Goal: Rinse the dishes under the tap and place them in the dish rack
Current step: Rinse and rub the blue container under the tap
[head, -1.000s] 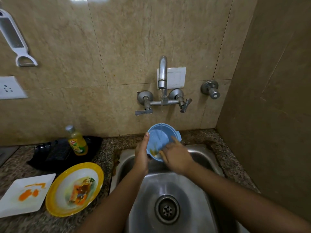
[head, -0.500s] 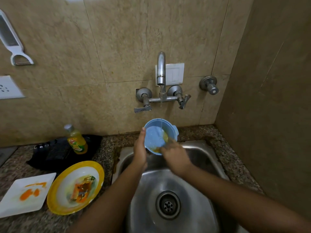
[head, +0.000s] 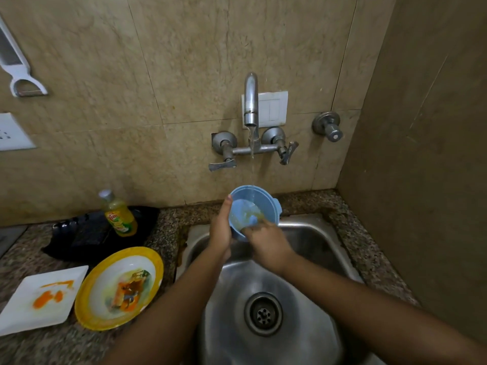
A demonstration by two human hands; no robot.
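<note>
A small blue bowl (head: 259, 200) is tilted toward me over the back of the steel sink (head: 311, 238), under a thin stream from the tap (head: 251, 101). My left hand (head: 221, 230) grips the bowl's left rim, thumb up along the edge. The fingers of my right hand (head: 266, 239) reach inside the bowl and rub yellowish residue there. On the counter to the left lie a yellow-rimmed plate (head: 119, 287) with food stains and a white square plate (head: 42, 299) smeared orange.
A bottle of yellow dish liquid (head: 118, 216) stands on a black cloth (head: 87, 233) behind the plates. Tap handles (head: 222, 164) jut from the tiled wall. A brown side wall (head: 421, 167) closes the right. A peeler (head: 18, 72) hangs top left. No dish rack shows.
My right hand's fingers have gone from the bowl's front edge deeper into the bowl, rubbing it. The bowl stays under the stream in my left hand.
</note>
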